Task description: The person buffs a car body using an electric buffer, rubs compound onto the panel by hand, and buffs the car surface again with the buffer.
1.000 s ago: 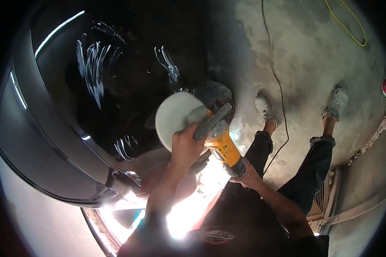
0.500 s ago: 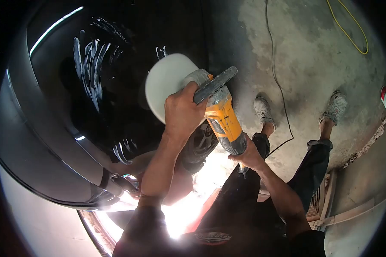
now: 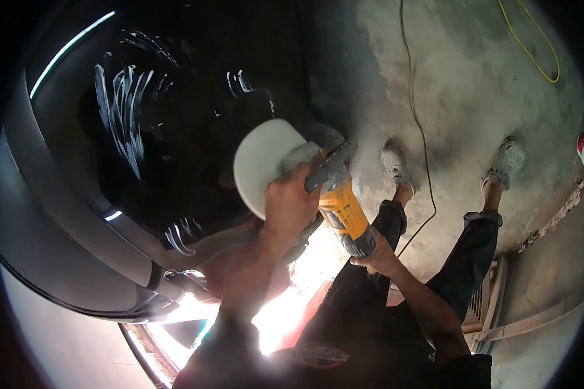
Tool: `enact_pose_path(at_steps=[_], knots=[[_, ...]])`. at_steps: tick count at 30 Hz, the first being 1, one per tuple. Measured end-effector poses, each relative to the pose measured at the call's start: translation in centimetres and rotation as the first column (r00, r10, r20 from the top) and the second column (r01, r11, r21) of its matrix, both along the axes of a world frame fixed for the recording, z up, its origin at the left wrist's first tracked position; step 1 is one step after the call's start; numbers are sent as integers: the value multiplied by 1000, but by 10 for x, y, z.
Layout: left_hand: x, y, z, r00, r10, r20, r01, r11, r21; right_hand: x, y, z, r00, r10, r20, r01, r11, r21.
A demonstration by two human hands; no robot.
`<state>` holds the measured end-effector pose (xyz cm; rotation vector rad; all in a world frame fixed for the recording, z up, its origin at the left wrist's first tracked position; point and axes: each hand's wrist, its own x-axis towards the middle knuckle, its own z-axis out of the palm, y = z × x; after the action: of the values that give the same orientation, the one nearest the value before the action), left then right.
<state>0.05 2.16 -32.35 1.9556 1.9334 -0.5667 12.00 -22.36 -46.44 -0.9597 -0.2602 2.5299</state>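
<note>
Your left hand [image 3: 290, 202] wraps the front handle [image 3: 334, 163] | right hand [image 3: 378, 255] wraps rear of yellow polisher [image 3: 345, 211] | pad [image 3: 261, 159] faces dark car panel [image 3: 188, 152], contact unclear | advised: seat pad flat, cord [image 3: 423, 129] clear

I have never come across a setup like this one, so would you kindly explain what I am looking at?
There is no robot here, only a person with bare hands. The camera is worn on the person's head and looks forward and down, so the body shows at the bottom. The left hand has its grip closed on the front of a yellow-and-black power tool, by its handle; the right hand holds its rear end. At the front is a round white pad. Beyond it is a glossy black panel, apparently part of a car, with white streaks on it. Whether the pad touches the panel is hard to tell. A dark cord lies on the floor.
</note>
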Motion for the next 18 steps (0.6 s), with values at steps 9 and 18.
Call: enact_pose_path(at_steps=[9, 18], knots=[[63, 104, -12, 984, -135, 116, 115, 980, 165, 43, 110, -4, 982, -157, 106, 144, 982, 124], [47, 188, -10, 971, -214, 106, 181, 948, 264, 14, 199, -17, 983, -159, 90, 154, 986, 64]])
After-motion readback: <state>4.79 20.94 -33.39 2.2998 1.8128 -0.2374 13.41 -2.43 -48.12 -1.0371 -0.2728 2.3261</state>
